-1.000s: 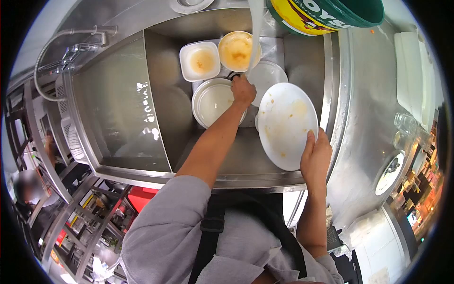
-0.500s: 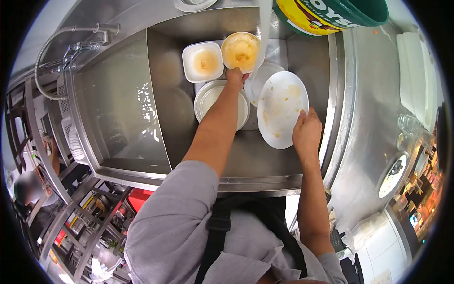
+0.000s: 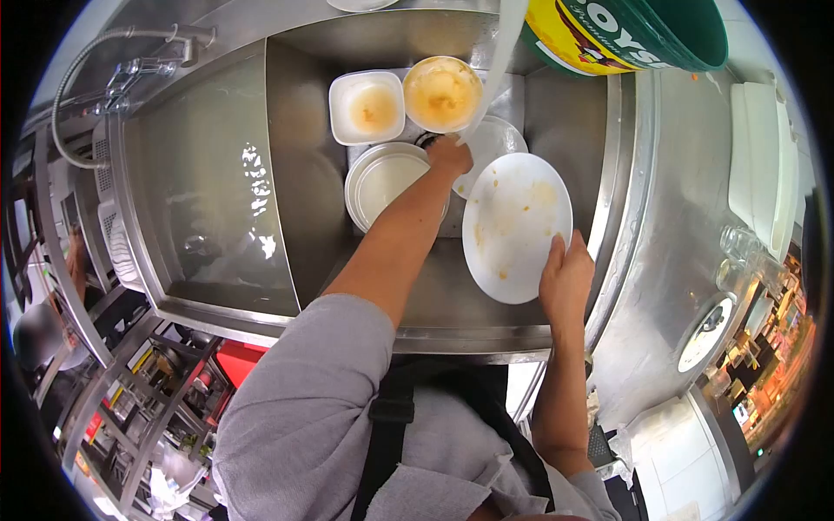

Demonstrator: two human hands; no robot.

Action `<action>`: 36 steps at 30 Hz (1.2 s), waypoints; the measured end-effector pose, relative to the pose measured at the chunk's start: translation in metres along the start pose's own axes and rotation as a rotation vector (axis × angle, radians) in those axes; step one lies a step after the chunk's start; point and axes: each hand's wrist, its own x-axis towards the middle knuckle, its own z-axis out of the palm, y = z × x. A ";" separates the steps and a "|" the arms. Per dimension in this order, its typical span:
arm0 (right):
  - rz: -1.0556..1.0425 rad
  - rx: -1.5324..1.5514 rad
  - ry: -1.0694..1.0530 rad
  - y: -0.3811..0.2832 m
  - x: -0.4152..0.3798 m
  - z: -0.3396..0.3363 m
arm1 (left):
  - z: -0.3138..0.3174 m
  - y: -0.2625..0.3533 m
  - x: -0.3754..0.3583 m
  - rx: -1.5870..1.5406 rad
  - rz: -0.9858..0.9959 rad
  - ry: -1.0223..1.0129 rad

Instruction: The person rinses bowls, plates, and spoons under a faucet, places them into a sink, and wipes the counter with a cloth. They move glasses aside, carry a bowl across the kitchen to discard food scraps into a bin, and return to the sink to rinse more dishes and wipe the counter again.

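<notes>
My right hand (image 3: 566, 276) grips the right edge of a white oval plate (image 3: 519, 227), thumb on top. Brownish food scraps dot the plate, tilted over the sink. My left hand (image 3: 450, 154) is closed low in the basin, between the bowls and a round white plate (image 3: 493, 143); what its fingers hold, if anything, is hidden. A small dark thing (image 3: 426, 140) shows beside it. Just above are a round bowl (image 3: 443, 94) with orange-brown residue and a square white bowl (image 3: 367, 108) with cloudy liquid. Round white dishes (image 3: 387, 187) sit under my left forearm.
A second basin (image 3: 204, 191) to the left holds cloudy water. A pale stream or spout (image 3: 504, 61) comes down from the top. The green bucket (image 3: 643, 39) stands at the back right. Glasses (image 3: 738, 252) and a plate (image 3: 705, 334) are on the right counter.
My left hand has moved from the round bowl's lower edge down and right, toward the round plate. The oval plate in my right hand has come nearer to me.
</notes>
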 end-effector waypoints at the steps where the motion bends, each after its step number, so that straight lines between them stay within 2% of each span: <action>1: 0.005 0.008 0.006 0.000 -0.004 -0.003 | -0.015 0.004 -0.010 0.144 0.016 -0.003; 4: 0.002 0.062 0.015 -0.003 -0.017 -0.013 | -0.026 -0.005 -0.012 -0.070 0.010 -0.176; 7: -0.011 0.047 0.003 -0.007 -0.024 -0.022 | 0.006 -0.009 -0.003 0.045 0.074 -0.079; 10: -0.030 0.036 0.042 -0.007 -0.029 -0.022 | 0.016 -0.013 -0.003 -0.026 0.055 -0.001; 13: -0.016 0.032 0.040 -0.009 -0.032 -0.027 | 0.015 -0.025 0.004 0.070 0.152 -0.120; 15: -0.007 0.040 0.041 -0.011 -0.033 -0.030 | 0.027 -0.031 0.005 -0.014 0.095 -0.012; 17: -0.001 0.044 0.047 -0.012 -0.035 -0.033 | 0.031 -0.034 0.010 -0.031 0.132 0.031; 19: 0.006 0.040 0.060 -0.011 -0.036 -0.034 | 0.030 -0.035 0.016 0.022 0.264 0.007; 22: -0.003 0.054 0.080 -0.013 -0.042 -0.037 | 0.041 -0.024 0.020 -0.450 -0.025 0.117; 25: 0.019 0.092 0.117 -0.011 -0.046 -0.036 | 0.023 -0.013 0.016 -0.422 -0.055 0.024; 28: 0.026 0.069 0.110 -0.004 -0.050 -0.034 | 0.029 -0.018 0.017 -0.122 0.163 0.184; 31: 0.013 0.104 0.122 -0.008 -0.054 -0.035 | 0.027 -0.019 0.017 -0.303 0.031 0.151; 34: 0.033 0.113 0.131 -0.004 -0.057 -0.037 | 0.029 -0.033 0.023 -0.044 0.223 0.011; 36: 0.033 0.128 0.122 -0.009 -0.056 -0.041 | 0.022 -0.040 0.020 -0.040 0.261 -0.020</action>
